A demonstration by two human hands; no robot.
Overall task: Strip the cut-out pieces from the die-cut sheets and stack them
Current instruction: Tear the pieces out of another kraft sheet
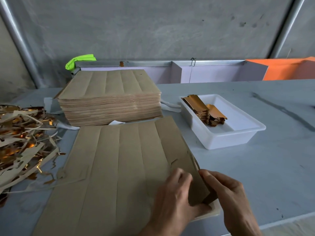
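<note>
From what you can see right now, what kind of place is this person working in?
Probably a small print-finishing or packaging workshop. A tall stack of die-cut sheets sits on a plain worktable, a heap of stripped waste trim lies at the left, and a white tray holds finished gold pieces.

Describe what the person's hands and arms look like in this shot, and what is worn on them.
Both hands are bare: the left hand and the right hand wear no gloves, and no rings or watch show. The wrists and what little shows of the forearms at the bottom edge are also bare, with no sleeve in view.
</note>
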